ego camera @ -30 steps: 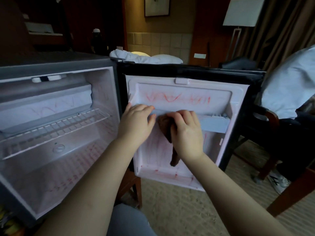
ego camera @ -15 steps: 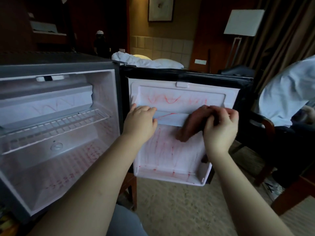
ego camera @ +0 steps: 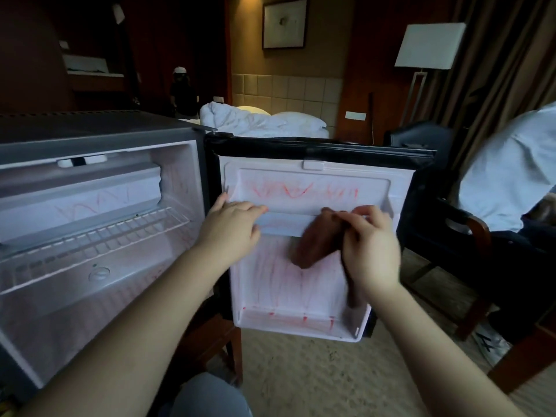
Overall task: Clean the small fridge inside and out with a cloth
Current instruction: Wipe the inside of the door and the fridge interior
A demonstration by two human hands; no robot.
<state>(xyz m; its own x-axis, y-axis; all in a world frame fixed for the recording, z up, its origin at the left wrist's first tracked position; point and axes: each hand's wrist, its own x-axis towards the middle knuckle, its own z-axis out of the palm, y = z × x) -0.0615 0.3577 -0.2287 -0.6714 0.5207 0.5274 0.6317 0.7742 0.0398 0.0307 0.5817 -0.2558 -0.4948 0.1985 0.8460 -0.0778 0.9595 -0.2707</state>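
Now the right hand (ego camera: 370,251), pinching the cloth (ego camera: 319,242), has swept toward the frame's right along the door rail (ego camera: 282,225), left hand (ego camera: 231,227) flat; red scribbles (ego camera: 304,191) remain.

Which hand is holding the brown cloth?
The right hand grips the brown cloth; the left hand just rests on the door shelf, holding nothing.
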